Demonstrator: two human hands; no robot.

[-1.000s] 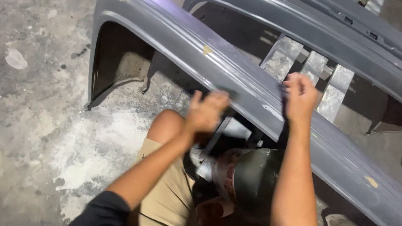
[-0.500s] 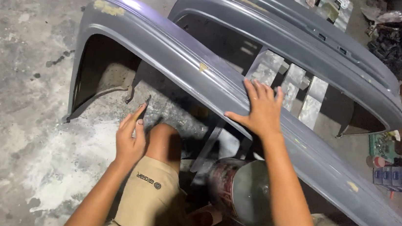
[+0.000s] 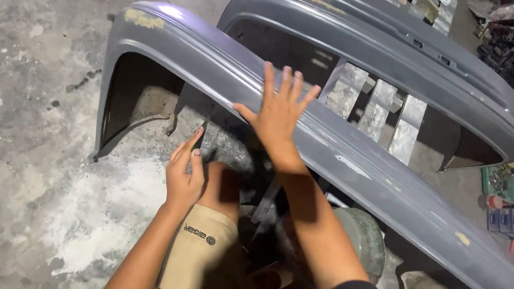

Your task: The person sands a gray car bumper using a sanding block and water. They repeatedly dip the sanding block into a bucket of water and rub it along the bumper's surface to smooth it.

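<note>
My right hand (image 3: 279, 112) lies open and flat on the grey bumper (image 3: 344, 156), which rests tilted on the concrete floor (image 3: 28, 110); just below its edge my left hand (image 3: 185, 172) pinches a small dark piece of sandpaper (image 3: 200, 138). Yellowish filler patches (image 3: 140, 19) on the bumper look unsmoothed, so I judge sanding remains. Behind it sits a second bumper (image 3: 404, 52); under it, a grey metal bucket (image 3: 364, 236), contents hidden.

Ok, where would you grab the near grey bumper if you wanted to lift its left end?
Probably the near grey bumper is best taken at its curved left corner, coming from the open underside by the wheel-arch cutout. There the rolled edge gives fingers a lip to hook. The right hand lies flat on the smooth top face, which offers no grip.
</note>
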